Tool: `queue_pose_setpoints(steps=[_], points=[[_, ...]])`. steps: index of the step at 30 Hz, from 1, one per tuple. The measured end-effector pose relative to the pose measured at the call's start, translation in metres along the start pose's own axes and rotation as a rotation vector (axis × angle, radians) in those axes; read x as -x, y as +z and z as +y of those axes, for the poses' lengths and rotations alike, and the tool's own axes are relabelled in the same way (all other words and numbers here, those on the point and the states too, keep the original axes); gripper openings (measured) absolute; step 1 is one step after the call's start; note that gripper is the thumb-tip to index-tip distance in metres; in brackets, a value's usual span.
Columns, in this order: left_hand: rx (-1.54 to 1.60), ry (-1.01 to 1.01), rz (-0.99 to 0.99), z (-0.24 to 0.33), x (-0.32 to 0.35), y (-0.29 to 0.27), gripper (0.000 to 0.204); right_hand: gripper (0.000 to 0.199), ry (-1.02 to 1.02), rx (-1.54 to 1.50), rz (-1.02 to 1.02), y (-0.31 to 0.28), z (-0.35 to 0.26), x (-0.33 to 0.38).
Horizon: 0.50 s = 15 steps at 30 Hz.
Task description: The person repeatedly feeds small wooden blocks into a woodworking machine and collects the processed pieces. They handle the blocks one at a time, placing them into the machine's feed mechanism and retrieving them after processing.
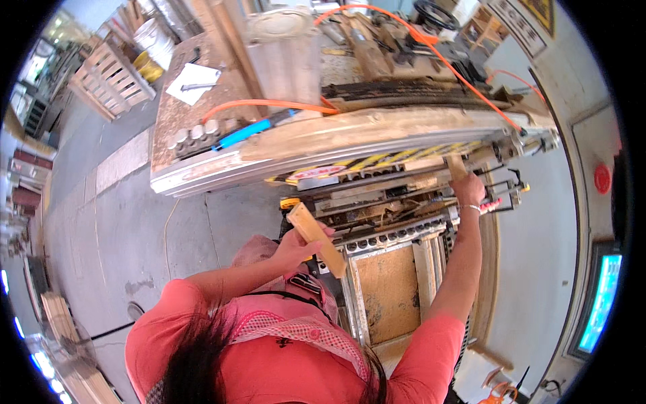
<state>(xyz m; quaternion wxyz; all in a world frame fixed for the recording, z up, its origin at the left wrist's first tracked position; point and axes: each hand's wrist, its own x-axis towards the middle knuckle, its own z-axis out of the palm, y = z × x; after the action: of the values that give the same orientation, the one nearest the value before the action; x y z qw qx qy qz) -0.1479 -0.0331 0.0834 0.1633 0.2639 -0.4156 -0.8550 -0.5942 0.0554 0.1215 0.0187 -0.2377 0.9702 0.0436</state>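
Note:
My left hand (295, 249) is closed around a short wooden board (316, 237), held at a slant in front of my body. Stretched forward to the right, my right hand (469, 189) grips the near end of another small piece of wood (457, 166). That piece's far end reaches under the yellow-and-black striped edge (404, 157) of a machine. Below my hands runs the machine's metal bed (397, 236), with a row of round fittings along it. Between its rails lies a brown panel (386, 293).
A metal-edged beam (336, 138) spans the machine's top, carrying a blue tool (247, 132) and an orange hose (269, 103). A lit screen (601, 303) and a red button (601, 178) are at the right. A wooden pallet (111, 77) stands at the far left.

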Motion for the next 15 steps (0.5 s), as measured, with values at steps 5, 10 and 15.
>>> queue_pose_setpoints(steps=[5, 10, 15], points=[[0.139, -0.061, 0.189, 0.038, 0.045, -0.048, 0.038, 0.043, -0.011, 0.032, 0.024, 0.002, -0.005, -0.002], [0.075, -0.04, 0.474, 0.036, 0.036, -0.164, 0.037, 0.048, -0.027, 0.078, 0.006, 0.01, -0.009, -0.011], [-0.266, 0.031, 0.639, 0.051, -0.04, -0.296, 0.027, 0.046, -0.093, 0.147, 0.445, 0.026, 0.003, 0.022]])
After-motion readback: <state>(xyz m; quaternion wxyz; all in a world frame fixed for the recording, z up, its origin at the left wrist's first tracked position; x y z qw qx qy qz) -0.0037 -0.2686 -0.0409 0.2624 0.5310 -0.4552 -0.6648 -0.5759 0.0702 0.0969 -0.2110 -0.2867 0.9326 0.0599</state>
